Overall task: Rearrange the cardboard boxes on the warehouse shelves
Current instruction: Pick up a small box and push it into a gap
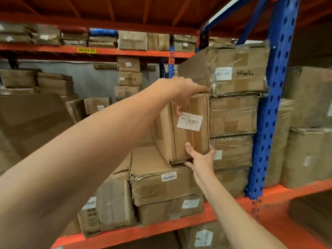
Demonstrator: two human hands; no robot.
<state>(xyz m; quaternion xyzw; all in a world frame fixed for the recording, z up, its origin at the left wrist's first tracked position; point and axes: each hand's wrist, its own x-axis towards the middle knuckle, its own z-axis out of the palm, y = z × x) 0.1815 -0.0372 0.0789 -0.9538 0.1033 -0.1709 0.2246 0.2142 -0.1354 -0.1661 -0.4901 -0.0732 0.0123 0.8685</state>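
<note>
Warehouse racking fills the frame: orange beams, blue perforated upright (274, 97) at right, orange decking overhead. Yellow location tag "00-03-01" (86, 50) on the upper beam (125, 52), upper left.

Held carton (186, 130): small cardboard box, centre frame, tilted, white barcode label (189, 122) on the facing side. Its lower end sits on the top of a flat stacked carton (161, 177), which lies on another carton (170, 207) on the front shelf beam (161, 229), lower centre.

Left hand (181, 92): arm comes in from lower left, hand over the box's top edge, fingers (179, 110) curled down onto the front face just above the label, index finger stretched toward the top right corner. Gripping the box.

Right hand (199, 158): arm from lower right, hand at the box's lower right corner, thumb pressed on the front face, fingers wrapped under the bottom edge. Also holding the box.

Right of the held carton: column of shrink-wrapped cartons (233, 115) stacked against the blue upright, touching or just beside the box's right side; cannot tell which. Topmost one (239, 69) carries a white label and handwriting, unreadable.

Background left: more brown cartons on the far rack, blurred.
</note>
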